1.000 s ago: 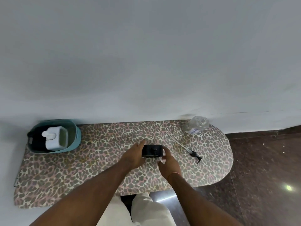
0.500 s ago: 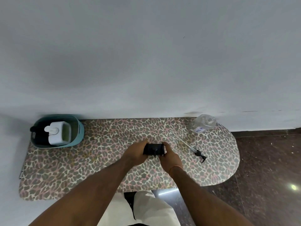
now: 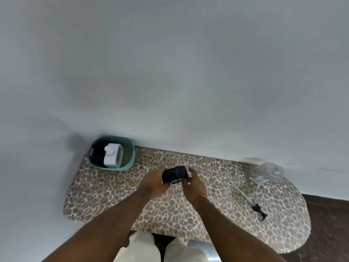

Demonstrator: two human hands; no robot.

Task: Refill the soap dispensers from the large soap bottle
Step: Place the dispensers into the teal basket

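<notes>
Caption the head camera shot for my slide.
Both hands grip a black dispenser above the leopard-print table.

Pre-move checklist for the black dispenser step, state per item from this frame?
1. Both hands on the black box-shaped dispenser: ok. The left hand and right hand grip its two sides.
2. Dispenser opened for filling: cannot tell; its black top hides any opening.
3. White soap bottle within reach: ok; it stands upright in the teal plastic tub, untouched.
4. Clear plastic bottle pump removed: ok. The black pump with long tube lies apart on the leopard-print table cover.
5. Clear bottle stable: not ok, it appears to lie on its side near the wall.
</notes>
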